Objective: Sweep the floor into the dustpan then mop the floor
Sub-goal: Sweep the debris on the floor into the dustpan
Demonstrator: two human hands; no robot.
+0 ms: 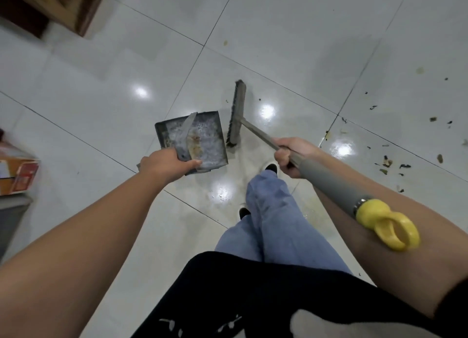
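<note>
Bare forearms (pixel 83 234), black top (pixel 253 294) with white print; loose blue jeans (pixel 273 211), black shoes (pixel 271 167)

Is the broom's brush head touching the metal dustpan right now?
Apart. The head view shows a strip of bare floor tile between the brush head and the dustpan along its right edge.

grey dustpan (pixel 192 137), grey broom (pixel 236 112) with yellow loop (pixel 390 226), white floor (pixel 101 89)

Wooden furniture (pixel 58 6); perhaps a carton (pixel 17 175)
</note>
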